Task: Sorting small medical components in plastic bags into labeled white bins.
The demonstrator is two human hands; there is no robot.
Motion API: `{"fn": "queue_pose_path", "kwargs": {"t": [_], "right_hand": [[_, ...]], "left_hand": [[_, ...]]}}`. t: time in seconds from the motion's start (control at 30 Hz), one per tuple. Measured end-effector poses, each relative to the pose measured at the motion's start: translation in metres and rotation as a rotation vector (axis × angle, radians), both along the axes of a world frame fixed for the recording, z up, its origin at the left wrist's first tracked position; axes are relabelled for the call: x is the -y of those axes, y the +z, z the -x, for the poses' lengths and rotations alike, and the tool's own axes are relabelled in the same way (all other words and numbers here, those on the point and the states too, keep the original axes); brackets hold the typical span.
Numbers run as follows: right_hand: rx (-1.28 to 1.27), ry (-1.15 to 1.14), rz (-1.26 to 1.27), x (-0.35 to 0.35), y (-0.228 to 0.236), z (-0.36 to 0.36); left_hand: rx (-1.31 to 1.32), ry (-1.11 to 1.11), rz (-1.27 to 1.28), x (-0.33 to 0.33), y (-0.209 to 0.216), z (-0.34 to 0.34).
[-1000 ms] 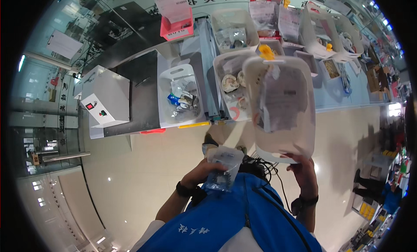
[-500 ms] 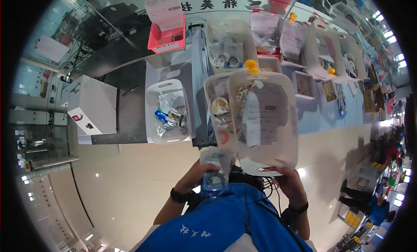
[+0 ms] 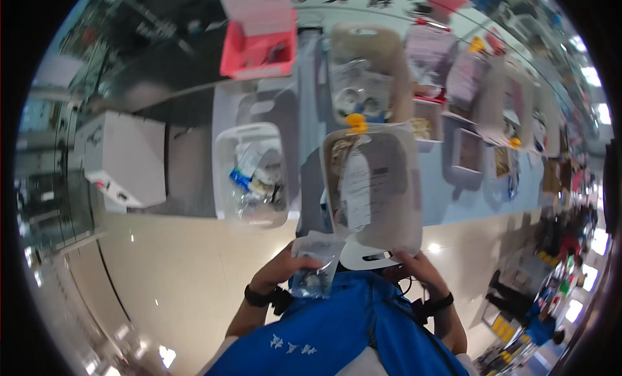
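My left hand (image 3: 280,272) pinches a clear plastic bag (image 3: 314,282) with its thumb across the front; the small contents are blurred. The fingers of my right hand (image 3: 418,271) are closed on the near end of a translucent white plastic bin (image 3: 407,188), by a white rim with a handle slot. The bin overhangs the bench's near edge in front of my body. Inside it lies a printed paper sheet (image 3: 356,191), and a yellow clip (image 3: 356,123) sits on its far rim.
Left of the held bin, a white basket (image 3: 222,175) holds several bagged items. Behind stand a pink bin (image 3: 259,69) and another translucent bin (image 3: 402,58) with bagged parts. A grey-white machine box (image 3: 126,159) is at the far left. Small open boxes (image 3: 466,149) line the blue bench at right.
The bin in my right hand has shifted left and covers the bin that showed beside it. My left hand keeps the bag. The view has turned slightly.
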State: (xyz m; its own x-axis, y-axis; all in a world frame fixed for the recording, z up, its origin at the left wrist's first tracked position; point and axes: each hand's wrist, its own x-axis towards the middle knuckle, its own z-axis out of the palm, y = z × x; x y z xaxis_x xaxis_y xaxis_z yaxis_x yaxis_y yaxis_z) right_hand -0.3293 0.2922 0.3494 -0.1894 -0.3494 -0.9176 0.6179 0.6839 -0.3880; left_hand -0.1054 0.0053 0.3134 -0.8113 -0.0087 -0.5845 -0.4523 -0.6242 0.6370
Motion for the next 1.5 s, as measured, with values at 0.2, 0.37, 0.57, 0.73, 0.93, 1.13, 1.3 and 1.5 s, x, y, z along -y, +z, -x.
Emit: {"fn": "queue_pose_path", "kwargs": {"t": [0.2, 0.37, 0.57, 0.73, 0.93, 1.13, 1.3, 1.5], "right_hand": [[-0.616, 0.051, 0.076, -0.036, -0.001, 0.128], [-0.62, -0.114, 0.306, 0.081, -0.04, 0.201], [-0.868, 0.282, 0.118, 0.163, -0.102, 0.279], [-1.232, 0.428, 0.051, 0.182, -0.153, 0.298], [-0.997, 0.04, 0.329, 0.177, -0.051, 0.253], [-0.854, 0.067, 0.396, 0.15, 0.009, 0.275], [-0.839, -0.104, 0.482, 0.078, 0.054, 0.257], [-1.083, -0.136, 0.286, -0.037, 0.039, 0.245]], "left_hand": [[0.004, -0.086, 0.038, 0.004, -0.006, 0.015], [-0.029, 0.039, -0.163, 0.007, -0.015, -0.005], [0.064, 0.215, -0.152, -0.028, -0.041, -0.04], [-0.005, 0.414, -0.379, -0.067, -0.018, -0.048], [0.338, 0.468, -0.314, -0.118, -0.023, -0.051], [0.099, 0.544, -0.671, -0.154, -0.074, -0.046], [-0.027, 0.708, -0.751, -0.191, -0.101, -0.022], [-0.2, 0.844, -0.714, -0.173, -0.111, 0.047]]}}
